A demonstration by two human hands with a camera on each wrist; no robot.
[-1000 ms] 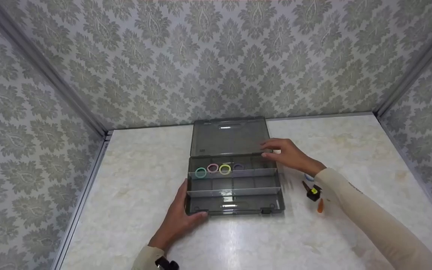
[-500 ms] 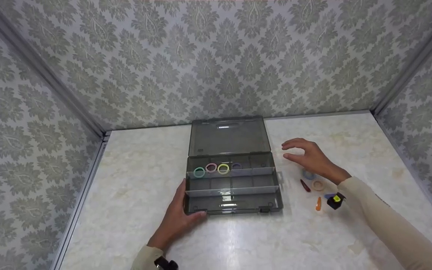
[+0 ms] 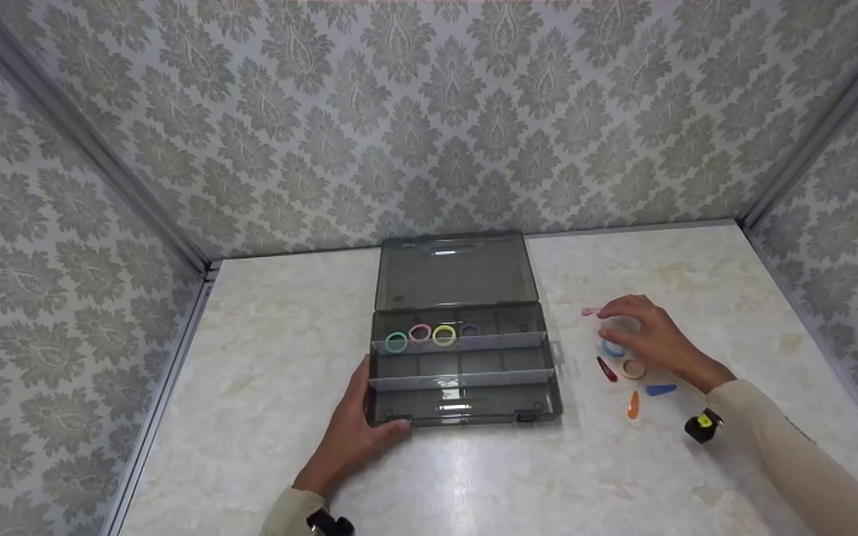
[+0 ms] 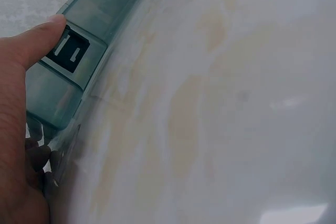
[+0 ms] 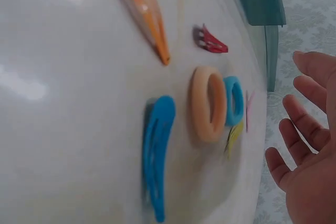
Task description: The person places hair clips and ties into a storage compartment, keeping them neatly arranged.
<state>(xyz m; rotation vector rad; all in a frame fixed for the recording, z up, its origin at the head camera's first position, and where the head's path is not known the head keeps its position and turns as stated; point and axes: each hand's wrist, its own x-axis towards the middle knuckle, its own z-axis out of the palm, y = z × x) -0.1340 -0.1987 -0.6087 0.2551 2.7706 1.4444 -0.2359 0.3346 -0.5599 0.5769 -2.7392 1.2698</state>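
A grey see-through organizer box point(image 3: 466, 398) lies open, its lid point(image 3: 455, 272) folded back. The back row holds a teal ring point(image 3: 396, 342), a pink ring point(image 3: 420, 332), a yellow ring point(image 3: 444, 335) and a purple ring point(image 3: 471, 329). My left hand point(image 3: 366, 417) grips the box's front left corner, with the thumb point(image 4: 37, 40) on the front wall beside a latch point(image 4: 68, 53). My right hand point(image 3: 623, 324) hovers with spread fingers point(image 5: 304, 129) over loose pieces right of the box, holding nothing: a blue ring point(image 5: 234, 100), a peach ring point(image 5: 207, 103), a red clip point(image 5: 212, 41), a blue clip point(image 5: 158, 150) and an orange clip point(image 5: 144, 11).
A pink clip point(image 3: 590, 312) lies just beyond my right fingertips. The pale marble tabletop point(image 3: 272, 350) is walled on three sides by patterned panels point(image 3: 429, 126). A black and yellow wrist camera point(image 3: 701, 426) sits on my right sleeve.
My right hand has moved from the box's back right compartment rightward and down to just above the loose rings and clips. The left hand and box have stayed put.
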